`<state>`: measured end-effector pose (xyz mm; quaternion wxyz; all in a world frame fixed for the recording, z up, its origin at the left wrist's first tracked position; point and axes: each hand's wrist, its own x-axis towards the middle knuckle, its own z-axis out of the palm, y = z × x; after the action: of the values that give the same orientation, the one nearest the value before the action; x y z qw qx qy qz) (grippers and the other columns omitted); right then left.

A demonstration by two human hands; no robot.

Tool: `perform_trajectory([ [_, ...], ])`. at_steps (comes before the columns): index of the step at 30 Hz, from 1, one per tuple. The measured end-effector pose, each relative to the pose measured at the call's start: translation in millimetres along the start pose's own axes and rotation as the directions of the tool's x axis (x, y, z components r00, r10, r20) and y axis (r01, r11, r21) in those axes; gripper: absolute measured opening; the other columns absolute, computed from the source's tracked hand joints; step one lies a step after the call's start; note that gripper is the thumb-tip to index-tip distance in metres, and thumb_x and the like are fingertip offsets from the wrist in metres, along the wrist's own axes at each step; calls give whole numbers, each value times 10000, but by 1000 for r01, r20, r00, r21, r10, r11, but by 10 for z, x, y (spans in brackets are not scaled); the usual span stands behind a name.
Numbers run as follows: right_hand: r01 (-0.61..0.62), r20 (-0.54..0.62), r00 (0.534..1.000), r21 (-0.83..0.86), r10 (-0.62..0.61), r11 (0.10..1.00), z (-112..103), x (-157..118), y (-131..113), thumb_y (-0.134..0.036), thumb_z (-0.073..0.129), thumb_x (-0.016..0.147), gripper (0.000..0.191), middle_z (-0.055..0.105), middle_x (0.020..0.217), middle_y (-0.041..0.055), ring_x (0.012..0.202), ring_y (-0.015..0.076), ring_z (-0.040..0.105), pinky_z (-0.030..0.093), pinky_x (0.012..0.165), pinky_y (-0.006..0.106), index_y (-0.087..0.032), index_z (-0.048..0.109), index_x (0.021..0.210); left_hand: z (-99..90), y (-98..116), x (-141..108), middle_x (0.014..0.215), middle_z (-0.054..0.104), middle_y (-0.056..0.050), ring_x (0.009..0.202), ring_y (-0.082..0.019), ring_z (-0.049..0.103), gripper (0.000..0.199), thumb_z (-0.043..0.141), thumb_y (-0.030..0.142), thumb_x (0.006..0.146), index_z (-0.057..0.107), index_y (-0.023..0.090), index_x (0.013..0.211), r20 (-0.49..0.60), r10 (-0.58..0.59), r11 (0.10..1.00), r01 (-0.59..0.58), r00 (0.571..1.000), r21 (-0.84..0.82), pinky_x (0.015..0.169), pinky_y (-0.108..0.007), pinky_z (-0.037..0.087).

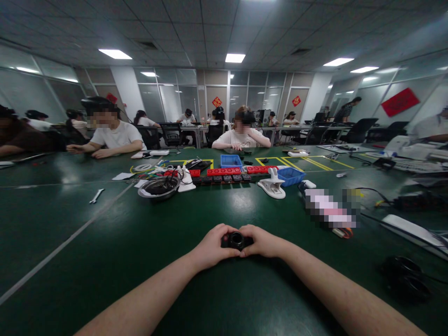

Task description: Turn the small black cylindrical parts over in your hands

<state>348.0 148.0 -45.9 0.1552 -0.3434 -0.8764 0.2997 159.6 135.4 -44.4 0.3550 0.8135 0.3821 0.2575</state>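
Observation:
Both hands meet around a small black object with a round, ring-like opening (237, 240), low over the green table in front of me. My left hand (216, 245) grips its left side, thumb along the near edge and fingers over the far edge. From the other side my right hand (259, 241) grips it the same way, and the fingertips of the two hands nearly touch. The opening faces up toward me. Much of the object's body is hidden by my fingers, so its exact kind is unclear.
On the green table (168, 280) a wrench (97, 196) lies left. Farther back are a metal bowl (149, 193), red power strips (224, 171), a white clip stand (273, 184) and blue trays (292, 177). Black round parts (408, 275) lie right. People sit across the table.

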Motion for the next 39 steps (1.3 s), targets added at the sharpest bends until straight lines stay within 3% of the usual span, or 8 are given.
perform_trajectory([
  [7, -96, -127, 988, -82, 85, 992, 116, 25, 7, -396, 680, 547, 342, 536, 734, -4, 708, 151, 489, 350, 607, 228, -150, 572, 758, 77, -3, 8, 844, 492, -6, 736, -158, 481, 398, 696, 315, 555, 539, 188, 898, -92, -44, 999, 45, 995, 6, 628, -252, 390],
  [11, -304, -315, 922, -233, 224, 924, 262, 62, -57, -414, 653, 551, 347, 539, 723, 21, 669, 160, 487, 330, 561, 236, -148, 535, 739, 139, 34, -4, 846, 494, -10, 762, -172, 487, 357, 685, 279, 554, 533, 183, 863, -240, -109, 992, 121, 965, 38, 647, -266, 400],
  [14, -348, -382, 897, -308, 220, 885, 308, 71, -116, -438, 619, 579, 354, 539, 733, 40, 681, 178, 488, 336, 580, 261, -145, 527, 755, 150, 48, -12, 847, 496, -18, 778, -183, 484, 341, 672, 285, 570, 533, 182, 864, -291, -114, 989, 136, 950, 57, 655, -273, 401],
  [17, -236, -304, 940, -250, 156, 939, 238, 45, -133, -461, 636, 561, 436, 538, 799, 43, 738, 188, 490, 357, 631, 274, -151, 535, 850, 99, 52, -13, 842, 500, -15, 765, -176, 480, 328, 659, 281, 589, 541, 190, 881, -223, -82, 993, 99, 971, 65, 653, -270, 396],
  [20, -83, -145, 987, -91, 70, 992, 100, 7, -95, -382, 661, 576, 423, 531, 853, 28, 787, 176, 488, 371, 677, 267, -164, 541, 918, 21, 44, -9, 846, 499, -11, 749, -164, 476, 337, 650, 302, 609, 548, 199, 913, -94, -39, 998, 44, 995, 49, 644, -258, 391],
  [25, -53, 41, 998, 95, 49, 994, -60, -32, -36, -266, 616, 658, 258, 530, 840, 3, 783, 149, 491, 376, 692, 247, -153, 566, 885, -47, 17, -5, 862, 493, -5, 751, -153, 475, 375, 649, 310, 620, 542, 216, 967, 5, 0, 1000, 0, 1000, 19, 636, -245, 385],
  [39, -34, 27, 999, 97, 32, 995, -42, -16, -23, -251, 632, 637, 224, 527, 804, -5, 775, 153, 477, 361, 688, 248, -151, 587, 832, -54, 38, -4, 835, 513, -4, 730, -154, 477, 393, 666, 335, 589, 560, 216, 949, -13, 2, 998, -1, 1000, 58, 612, -240, 377],
])
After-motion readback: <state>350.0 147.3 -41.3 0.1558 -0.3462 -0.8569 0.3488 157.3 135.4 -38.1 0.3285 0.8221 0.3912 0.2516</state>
